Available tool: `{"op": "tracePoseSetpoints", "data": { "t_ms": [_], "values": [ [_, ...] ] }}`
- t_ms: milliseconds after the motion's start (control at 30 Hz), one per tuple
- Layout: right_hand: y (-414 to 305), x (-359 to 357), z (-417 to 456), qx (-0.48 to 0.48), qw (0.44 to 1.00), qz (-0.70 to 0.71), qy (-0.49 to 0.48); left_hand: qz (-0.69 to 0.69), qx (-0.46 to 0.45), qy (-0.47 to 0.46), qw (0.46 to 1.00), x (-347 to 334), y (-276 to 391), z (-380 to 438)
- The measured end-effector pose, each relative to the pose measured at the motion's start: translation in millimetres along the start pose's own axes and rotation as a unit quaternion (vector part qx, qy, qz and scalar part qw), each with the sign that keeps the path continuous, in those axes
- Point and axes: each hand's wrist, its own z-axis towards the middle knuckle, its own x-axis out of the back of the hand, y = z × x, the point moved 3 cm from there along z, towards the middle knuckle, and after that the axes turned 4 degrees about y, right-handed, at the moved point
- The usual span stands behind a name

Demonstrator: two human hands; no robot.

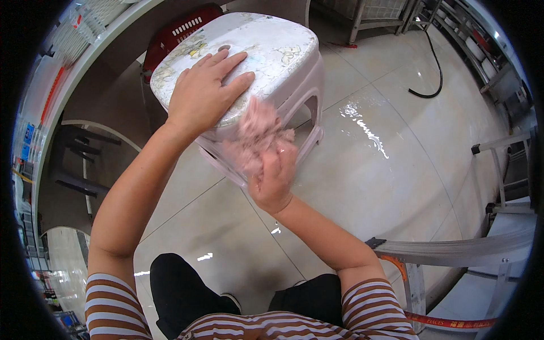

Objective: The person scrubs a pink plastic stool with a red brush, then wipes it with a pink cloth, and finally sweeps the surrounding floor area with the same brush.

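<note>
A pale pink plastic stool (315, 85) stands upright on the tiled floor in front of me. Its white top (259, 32) carries faded, worn printed figures and has a small round hole. My left hand (204, 87) lies flat on that top near the front edge, fingers spread, holding nothing. In my right hand (274, 174) is a crumpled pink cloth (259, 127), blurred by motion. The cloth is against the stool's near side, just below the rim, and covers part of that side and a leg.
A metal stepladder (450, 250) stands close on my right. A black hose (437, 80) lies on the shiny, wet-looking floor (365, 140). Behind the stool is a dark red plastic basket (182, 34). Along the left runs a counter edge (46, 140) with packaged goods; metal shelving (471, 46) stands far right.
</note>
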Motion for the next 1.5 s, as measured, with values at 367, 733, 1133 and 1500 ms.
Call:
{"op": "tracePoseSetpoints", "data": {
  "t_ms": [367,733,1133,1500],
  "values": [
    [88,15,95,-0.262,0.965,0.022,-0.004,0.008,-0.011,0.007,1.000,-2,0,0],
    [12,6,67,-0.415,0.890,0.188,-0.009,0.016,0.058,0.002,0.998,-1,5,2],
    [193,5,148,-0.622,0.716,0.317,0.005,-0.025,0.060,0.006,0.998,2,12,4],
    [7,-20,57,-0.417,0.878,0.171,0.160,-0.013,0.090,-0.006,0.996,5,6,-3]
  ]
}}
